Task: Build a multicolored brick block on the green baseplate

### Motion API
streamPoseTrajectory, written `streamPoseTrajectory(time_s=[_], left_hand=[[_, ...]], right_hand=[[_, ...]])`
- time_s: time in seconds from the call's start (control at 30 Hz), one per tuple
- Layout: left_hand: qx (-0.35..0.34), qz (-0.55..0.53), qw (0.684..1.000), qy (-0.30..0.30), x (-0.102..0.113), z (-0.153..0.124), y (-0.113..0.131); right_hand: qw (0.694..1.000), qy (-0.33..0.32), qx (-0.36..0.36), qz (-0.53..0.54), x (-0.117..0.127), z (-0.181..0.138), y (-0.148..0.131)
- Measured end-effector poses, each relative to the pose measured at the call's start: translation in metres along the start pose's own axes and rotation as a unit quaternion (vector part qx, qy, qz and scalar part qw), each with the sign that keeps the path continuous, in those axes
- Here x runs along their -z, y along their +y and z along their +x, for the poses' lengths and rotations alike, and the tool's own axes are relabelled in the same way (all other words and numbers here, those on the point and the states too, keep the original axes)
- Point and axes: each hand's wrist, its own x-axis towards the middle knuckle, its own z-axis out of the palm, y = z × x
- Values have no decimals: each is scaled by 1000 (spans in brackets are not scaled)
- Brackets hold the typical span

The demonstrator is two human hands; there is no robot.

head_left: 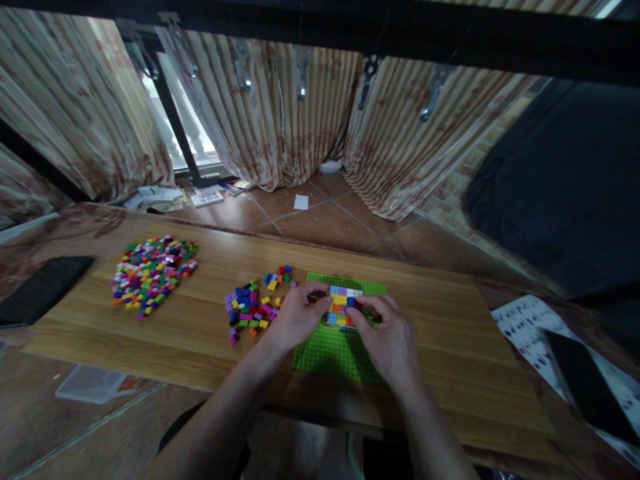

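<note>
A green studded baseplate (330, 360) lies on the wooden table in front of me. Above its middle is a block of joined toy bricks (340, 307) in rows of white, lilac, yellow, orange and blue. My left hand (303, 313) grips the block's left side, thumb and fingers closed on it. From the right, my right hand (390, 333) holds the opposite side, its thumb by a dark blue brick. Whether the block touches the baseplate I cannot tell. Just left of my left hand lies a loose group of bricks (247, 307), with a smaller cluster (277, 277) behind it.
A large pile of small mixed bricks (153, 273) lies on the table (440, 360) at the left. A black tablet-like object (43, 287) is at the far left. On the right, a dark phone-like device (590, 380) rests on a printed sheet (525, 327). A clear plastic box (93, 383) lies below the table.
</note>
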Motion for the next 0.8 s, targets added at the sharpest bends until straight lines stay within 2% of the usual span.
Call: streamPoseTrajectory(time_s=[0.1, 0.2, 0.4, 0.53, 0.7, 0.8], left_hand=[[3, 5, 1000, 1, 0, 0, 0], [-5, 8, 1000, 5, 1, 0, -3], [-9, 10, 1000, 4, 1, 0, -4], [1, 36, 999, 2, 0, -2, 1], [-23, 108, 993, 44, -2, -3, 3], [-64, 138, 986, 67, -3, -2, -1]], right_hand=[[998, 16, 1, -59, -3, -2, -4], [997, 28, -3, -68, -7, -4, -8], [998, 53, -33, 0, -7, -5, -5], [998, 47, -30, 23, -4, -2, 3], [996, 40, -13, 85, -6, 1, 6], [993, 48, -19, 103, -7, 3, 6]])
